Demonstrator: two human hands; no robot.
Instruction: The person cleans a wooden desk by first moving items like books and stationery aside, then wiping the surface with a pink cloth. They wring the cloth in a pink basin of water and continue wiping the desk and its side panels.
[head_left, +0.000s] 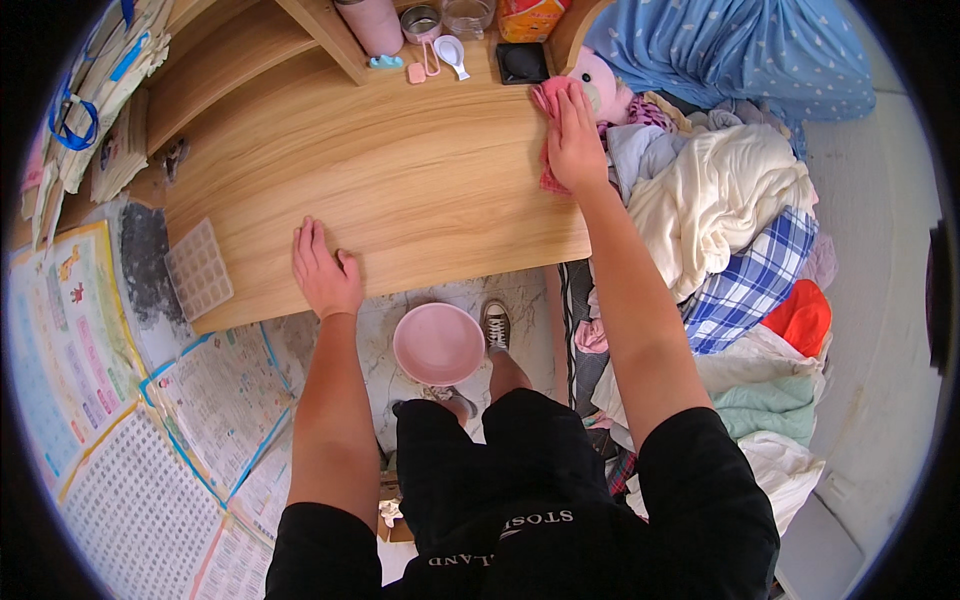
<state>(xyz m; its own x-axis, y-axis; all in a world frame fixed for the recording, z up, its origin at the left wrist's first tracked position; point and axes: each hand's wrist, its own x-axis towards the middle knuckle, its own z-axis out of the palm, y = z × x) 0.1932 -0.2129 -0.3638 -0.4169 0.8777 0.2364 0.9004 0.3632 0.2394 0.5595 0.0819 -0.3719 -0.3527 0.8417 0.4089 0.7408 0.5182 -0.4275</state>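
Note:
My right hand (576, 142) lies over a red cloth (553, 178) at the right edge of the wooden desk (420, 172). Folds of the cloth stick out past the fingers and below the palm. Beside the fingertips is a pink plush toy (616, 94), partly covered by the hand. My left hand (326, 270) rests palm down near the desk's front edge, holding nothing, its thumb apart from the fingers. Left of it sits a clear plastic compartment tray (199, 270).
Along the desk's back stand a pink tumbler (370, 26), a small metal-lined cup (421, 24), a white spoon (451, 54) and a black square tray (523, 63). Clothes (712, 195) are heaped at right. A pink basin (439, 345) is on the floor near my feet. Stacked papers (112, 97) stand left.

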